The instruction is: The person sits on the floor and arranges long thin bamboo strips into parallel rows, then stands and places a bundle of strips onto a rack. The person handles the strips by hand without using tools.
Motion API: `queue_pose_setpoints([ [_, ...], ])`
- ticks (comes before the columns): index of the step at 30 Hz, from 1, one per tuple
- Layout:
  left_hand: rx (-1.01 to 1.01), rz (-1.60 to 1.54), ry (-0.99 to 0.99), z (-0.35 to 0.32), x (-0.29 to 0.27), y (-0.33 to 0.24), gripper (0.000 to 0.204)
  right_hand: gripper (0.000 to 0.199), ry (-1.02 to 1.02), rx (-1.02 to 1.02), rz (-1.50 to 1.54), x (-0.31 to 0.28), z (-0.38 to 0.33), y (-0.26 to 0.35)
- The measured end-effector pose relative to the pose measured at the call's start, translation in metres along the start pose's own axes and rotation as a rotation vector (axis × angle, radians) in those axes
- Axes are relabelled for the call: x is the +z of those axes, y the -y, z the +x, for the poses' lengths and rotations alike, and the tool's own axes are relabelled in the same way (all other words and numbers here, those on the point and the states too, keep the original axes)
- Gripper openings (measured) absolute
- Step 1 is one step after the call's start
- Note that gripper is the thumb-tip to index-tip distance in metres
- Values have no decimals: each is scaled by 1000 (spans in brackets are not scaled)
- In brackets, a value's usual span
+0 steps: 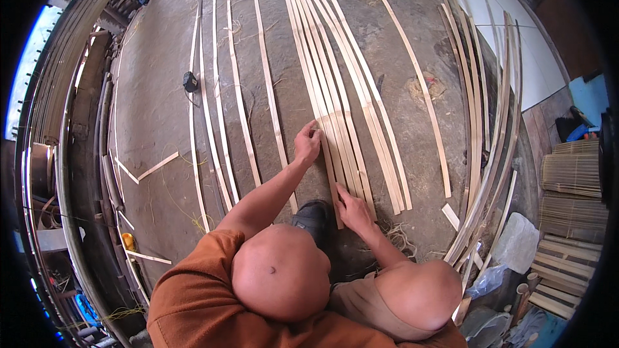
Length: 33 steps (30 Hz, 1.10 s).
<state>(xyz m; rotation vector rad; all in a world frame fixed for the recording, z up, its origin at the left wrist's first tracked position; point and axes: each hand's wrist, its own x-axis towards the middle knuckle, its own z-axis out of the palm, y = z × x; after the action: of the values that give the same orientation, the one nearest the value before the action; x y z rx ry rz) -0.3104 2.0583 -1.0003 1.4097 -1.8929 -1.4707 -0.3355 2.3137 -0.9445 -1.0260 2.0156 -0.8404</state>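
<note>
A row of long, pale bamboo strips (332, 103) lies side by side on the floor in front of me, running away from my feet. My left hand (307, 142) is closed at the left edge of this row, its thumb and fingertips pinching the outermost strip. Nearer to me, my right hand (354, 211) has its thumb and forefinger at the lower part of the same left strip (336, 209), close to its near end. The other fingers of the right hand are curled and partly hidden. My dark shoe (312, 217) stands just left of the strips' near ends.
More single strips (240, 93) lie spread out on the left, and one (419, 80) on the right. A small dark block (189, 82) sits among the left ones. Long strips (496, 154) lean along the right side, near rolled slat mats (570, 174). Poles (106, 129) line the left.
</note>
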Motion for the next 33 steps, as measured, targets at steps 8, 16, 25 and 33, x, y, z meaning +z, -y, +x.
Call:
queue_pose_setpoints([
  [8,27,-85,-22,8,8,13,41,42,-226,139,96,-65,4,-26],
  [16,118,153,-192,-8,19,0,44,42,-671,397,-602,-216,-18,-150],
  [25,528,675,-22,-36,53,-39,69,24,-713,176,-205,-192,-23,-107],
  [33,455,1005,465,-63,90,-46,86,28,-544,138,246,-86,-39,-65],
])
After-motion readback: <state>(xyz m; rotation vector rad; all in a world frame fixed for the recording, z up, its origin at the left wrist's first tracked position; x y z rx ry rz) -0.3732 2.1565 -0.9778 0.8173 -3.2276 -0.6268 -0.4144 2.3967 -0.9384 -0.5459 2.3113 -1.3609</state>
